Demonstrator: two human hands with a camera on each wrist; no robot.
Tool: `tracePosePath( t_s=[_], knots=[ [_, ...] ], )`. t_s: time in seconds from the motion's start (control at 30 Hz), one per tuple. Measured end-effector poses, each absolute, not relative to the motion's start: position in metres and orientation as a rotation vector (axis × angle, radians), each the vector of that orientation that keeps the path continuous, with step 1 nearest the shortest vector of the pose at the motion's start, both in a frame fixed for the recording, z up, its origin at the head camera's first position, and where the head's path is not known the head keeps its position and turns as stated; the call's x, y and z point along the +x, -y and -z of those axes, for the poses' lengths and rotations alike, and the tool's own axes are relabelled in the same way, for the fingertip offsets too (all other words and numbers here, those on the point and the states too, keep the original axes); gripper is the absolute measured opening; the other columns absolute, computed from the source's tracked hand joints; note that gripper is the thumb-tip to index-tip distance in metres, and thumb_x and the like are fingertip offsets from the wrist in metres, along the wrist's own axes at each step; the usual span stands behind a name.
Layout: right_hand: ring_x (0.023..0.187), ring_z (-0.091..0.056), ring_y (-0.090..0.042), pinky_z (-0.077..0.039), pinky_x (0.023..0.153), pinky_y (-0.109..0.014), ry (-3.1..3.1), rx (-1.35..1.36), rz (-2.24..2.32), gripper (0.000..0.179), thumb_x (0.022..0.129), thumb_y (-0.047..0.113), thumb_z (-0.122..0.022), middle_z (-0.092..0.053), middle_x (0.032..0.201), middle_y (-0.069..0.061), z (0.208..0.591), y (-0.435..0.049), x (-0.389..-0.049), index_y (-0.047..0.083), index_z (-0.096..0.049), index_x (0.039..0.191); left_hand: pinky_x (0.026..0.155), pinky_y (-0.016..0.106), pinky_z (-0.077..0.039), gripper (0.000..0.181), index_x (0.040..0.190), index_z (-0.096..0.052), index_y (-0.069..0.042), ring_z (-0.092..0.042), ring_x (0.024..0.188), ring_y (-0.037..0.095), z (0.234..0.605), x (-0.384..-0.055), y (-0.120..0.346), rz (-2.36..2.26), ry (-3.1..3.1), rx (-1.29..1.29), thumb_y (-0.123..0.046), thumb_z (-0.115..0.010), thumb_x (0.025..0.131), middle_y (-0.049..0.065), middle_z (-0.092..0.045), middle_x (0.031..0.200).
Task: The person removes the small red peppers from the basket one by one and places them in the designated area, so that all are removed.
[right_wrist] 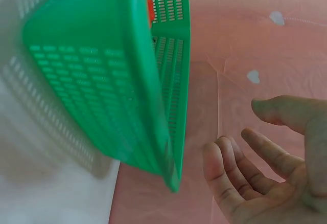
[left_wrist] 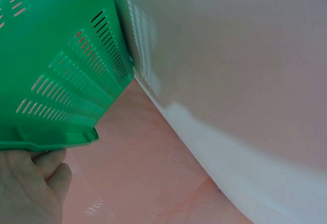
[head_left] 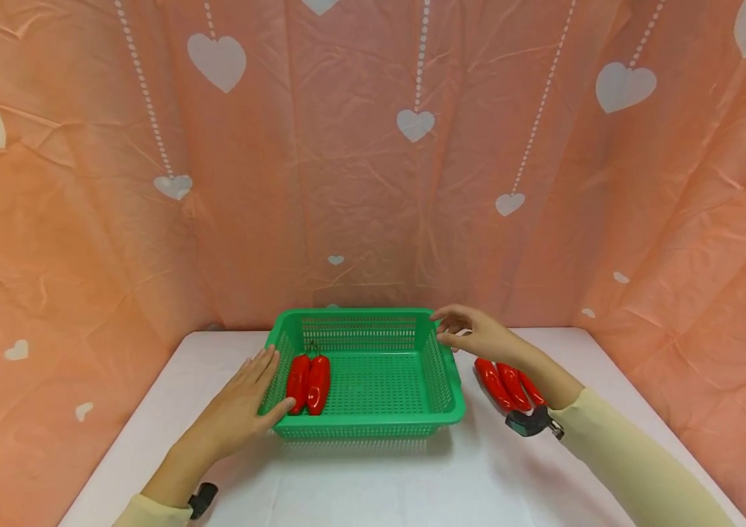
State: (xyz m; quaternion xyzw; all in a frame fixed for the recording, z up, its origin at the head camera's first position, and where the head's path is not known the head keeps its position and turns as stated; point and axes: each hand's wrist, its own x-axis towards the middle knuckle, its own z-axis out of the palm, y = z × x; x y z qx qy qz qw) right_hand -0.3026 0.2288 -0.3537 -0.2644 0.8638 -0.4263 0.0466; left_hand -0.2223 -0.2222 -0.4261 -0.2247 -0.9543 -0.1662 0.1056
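Note:
A green plastic basket [head_left: 373, 419] with slotted walls stands on the white table. Two red chili peppers [head_left: 318, 384] lie side by side at its left end, stems toward the back. My left hand [head_left: 241, 402] rests against the left rim with its fingers extended and the thumb over the front left corner. By the back right corner hovers my right hand [head_left: 474, 333], fingers loosely bent and nothing in them. In the right wrist view a gap shows between the right hand [right_wrist: 265, 168] and the basket rim. More red chili peppers [head_left: 507, 386] lie right of the basket, partly hidden by my right forearm.
The white table [head_left: 373, 483] extends in front of the basket and to both sides. A pink-orange curtain [head_left: 346, 183] with white hearts hangs behind and at both sides. Black straps [head_left: 531, 422] sit on both wrists.

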Motion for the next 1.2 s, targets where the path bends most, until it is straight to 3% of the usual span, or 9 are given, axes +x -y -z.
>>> tracePosePath(
  t_s=[0.17,0.4,0.7,0.97,1.2],
  knots=[
    [0.107,-0.070,-0.037,-0.064,0.085,-0.039,-2.608,-0.838,1.283,0.041,0.104,0.014,-0.073,-0.069,0.121,-0.016,0.348,-0.213,-0.309,0.004,-0.063,0.142,0.130,0.062,-0.023,0.090,0.164,-0.033,0.007,-0.022,0.162,0.043,0.427,-0.223,0.222,0.498,2.829,-0.653,-0.053,-0.063,0.105,0.022,-0.026,0.175],
    [0.106,-0.069,-0.024,-0.060,0.089,-0.041,-2.599,-0.920,1.233,0.039,0.104,0.018,-0.073,-0.071,0.120,-0.012,0.341,-0.190,-0.317,0.008,-0.065,0.141,0.130,0.061,-0.022,0.091,0.165,-0.032,0.007,-0.020,0.163,0.042,0.428,-0.223,0.223,0.516,2.846,-0.639,-0.054,-0.062,0.105,0.021,-0.025,0.176],
    [0.105,-0.070,-0.022,-0.059,0.092,-0.037,-2.603,-1.000,1.194,0.037,0.105,0.017,-0.072,-0.071,0.118,-0.009,0.340,-0.162,-0.329,0.008,-0.065,0.141,0.130,0.062,-0.022,0.090,0.165,-0.032,0.007,-0.019,0.163,0.042,0.426,-0.223,0.224,0.527,2.843,-0.634,-0.052,-0.064,0.105,0.021,-0.025,0.176],
    [0.103,-0.071,-0.022,-0.059,0.095,-0.043,-2.579,-1.071,1.221,0.036,0.105,0.014,-0.073,-0.071,0.117,-0.011,0.345,-0.148,-0.337,0.006,-0.067,0.139,0.130,0.062,-0.023,0.091,0.164,-0.033,0.007,-0.021,0.163,0.042,0.429,-0.224,0.223,0.504,2.836,-0.642,-0.055,-0.063,0.105,0.021,-0.026,0.175],
    [0.102,-0.069,-0.020,-0.059,0.094,-0.040,-2.590,-1.057,1.199,0.034,0.105,0.019,-0.073,-0.071,0.119,-0.007,0.350,-0.137,-0.345,0.013,-0.069,0.139,0.130,0.062,-0.024,0.091,0.164,-0.034,0.007,-0.021,0.163,0.042,0.428,-0.224,0.223,0.501,2.830,-0.648,-0.056,-0.062,0.105,0.021,-0.027,0.175]
  ],
)
